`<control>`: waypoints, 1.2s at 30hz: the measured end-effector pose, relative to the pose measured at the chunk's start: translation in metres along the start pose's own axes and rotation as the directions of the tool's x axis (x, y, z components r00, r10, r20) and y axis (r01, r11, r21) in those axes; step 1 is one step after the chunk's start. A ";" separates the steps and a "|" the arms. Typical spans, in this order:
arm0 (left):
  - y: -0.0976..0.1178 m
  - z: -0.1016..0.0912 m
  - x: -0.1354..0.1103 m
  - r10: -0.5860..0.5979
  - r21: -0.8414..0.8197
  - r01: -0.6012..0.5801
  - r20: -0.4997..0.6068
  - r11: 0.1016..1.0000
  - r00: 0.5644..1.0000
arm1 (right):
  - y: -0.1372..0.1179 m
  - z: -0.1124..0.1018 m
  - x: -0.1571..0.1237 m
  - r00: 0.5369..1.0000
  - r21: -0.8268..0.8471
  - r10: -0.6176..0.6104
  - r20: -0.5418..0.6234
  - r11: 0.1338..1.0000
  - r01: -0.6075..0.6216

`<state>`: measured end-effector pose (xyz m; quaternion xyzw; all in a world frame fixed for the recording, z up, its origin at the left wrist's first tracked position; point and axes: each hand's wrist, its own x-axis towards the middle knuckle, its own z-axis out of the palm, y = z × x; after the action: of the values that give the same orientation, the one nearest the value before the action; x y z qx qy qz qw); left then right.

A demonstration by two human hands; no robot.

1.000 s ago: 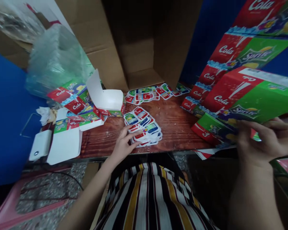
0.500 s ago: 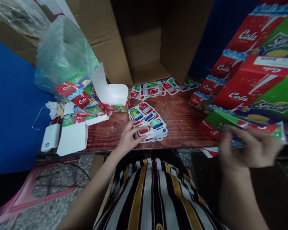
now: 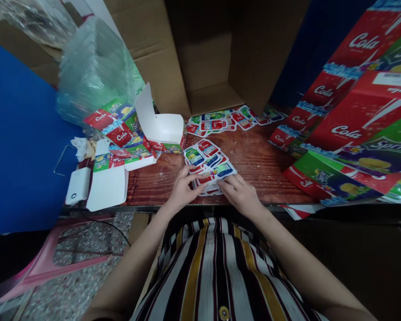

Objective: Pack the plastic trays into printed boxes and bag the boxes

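Note:
A loose stack of soft-drink-shaped cards point(image 3: 205, 159), red, green and blue with white borders, lies on the wooden table in front of me. My left hand point(image 3: 183, 188) grips the stack's near left side, thumb along the front and fingers over the edge. At the near right corner, my right hand point(image 3: 241, 195) has its curled fingertips on the upper cards; its fingertips are partly hidden. More such cards point(image 3: 214, 125) are spread behind the stack. To the left stands an opened Cola and Sprite printed box point(image 3: 167, 133) with its white lid raised.
A large cardboard box point(image 3: 207, 96) opens toward me at the back. Printed boxes point(image 3: 347, 129) are piled on the right, one at the table edge. On the left are folded cartons point(image 3: 108, 194), a white device point(image 3: 78, 185) with a cable, and a plastic bag point(image 3: 93, 71).
My right hand has come from the printed boxes on the right to the card stack. My left hand has stayed at the stack. The view has shifted slightly.

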<state>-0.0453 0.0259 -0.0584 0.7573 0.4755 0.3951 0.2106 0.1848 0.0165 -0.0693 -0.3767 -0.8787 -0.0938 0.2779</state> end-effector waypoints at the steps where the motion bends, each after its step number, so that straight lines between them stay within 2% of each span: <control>1: 0.000 0.000 0.000 0.002 0.002 -0.002 -0.004 1.000 1.000 | 0.000 0.000 0.000 1.000 -0.013 -0.010 0.016 1.000 0.011; 5: -0.001 0.001 0.000 0.002 0.012 -0.002 -0.012 1.000 1.000 | 0.000 0.001 0.001 0.997 -0.040 -0.043 0.064 0.998 0.045; 8: -0.001 0.001 0.000 0.004 0.005 -0.004 -0.021 1.000 1.000 | 0.000 0.004 0.002 0.995 -0.052 -0.088 0.043 0.995 0.090; 11: 0.000 0.002 0.000 0.004 -0.008 -0.004 -0.036 1.000 0.999 | 0.003 0.008 0.002 0.992 -0.076 -0.128 -0.014 0.989 0.127; 18: 0.000 0.001 -0.001 0.000 -0.048 -0.002 -0.047 0.999 0.999 | 0.010 0.010 -0.008 0.970 -0.082 -0.143 -0.198 0.988 0.129; 21: -0.003 0.001 -0.002 -0.008 -0.055 0.005 -0.050 0.998 0.999 | 0.012 -0.006 -0.009 0.942 -0.042 -0.097 -0.321 0.995 0.088; 25: -0.005 0.000 -0.001 -0.006 -0.033 0.005 -0.019 0.999 1.000 | 0.016 -0.058 0.005 0.886 -0.044 0.065 -0.459 0.994 -0.096; 28: 0.004 -0.007 0.001 -0.025 -0.071 0.024 -0.022 0.997 0.999 | 0.018 -0.107 0.021 0.907 -0.049 0.127 -0.401 0.986 -0.160; 31: 0.030 -0.015 0.004 -0.002 -0.188 0.000 -0.009 0.982 1.000 | 0.014 -0.136 0.030 0.950 -0.034 0.180 -0.256 0.980 -0.195; 34: 0.062 -0.015 0.003 0.046 -0.314 -0.025 0.061 0.949 0.997 | 0.002 -0.136 0.033 0.977 0.012 0.172 -0.124 0.985 -0.172; 36: 0.078 -0.009 0.001 -0.012 -0.371 0.040 0.077 0.928 0.997 | -0.007 -0.126 0.032 0.984 0.075 0.160 -0.074 0.985 -0.155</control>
<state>-0.0087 -0.0096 0.0019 0.7114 0.3939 0.4469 0.3728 0.2143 -0.0158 0.0533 -0.4311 -0.8370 -0.0560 0.3324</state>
